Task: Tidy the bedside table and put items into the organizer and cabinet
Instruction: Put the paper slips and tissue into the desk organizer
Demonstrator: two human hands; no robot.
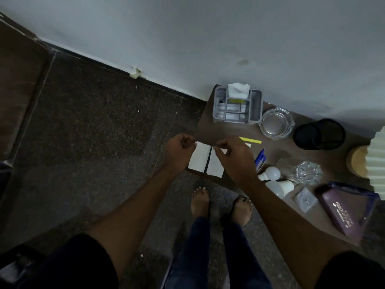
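Hands, left and right, curl above papers; grey organizer holds tissue

Dim, underexposed, grainy wide-angle view, edges warped and soft.

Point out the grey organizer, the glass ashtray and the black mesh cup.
grey organizer (255, 106): head view, bare right compartment.
glass ashtray (276, 124): head view, middle of its bowl.
black mesh cup (325, 132): head view, its mesh wall.
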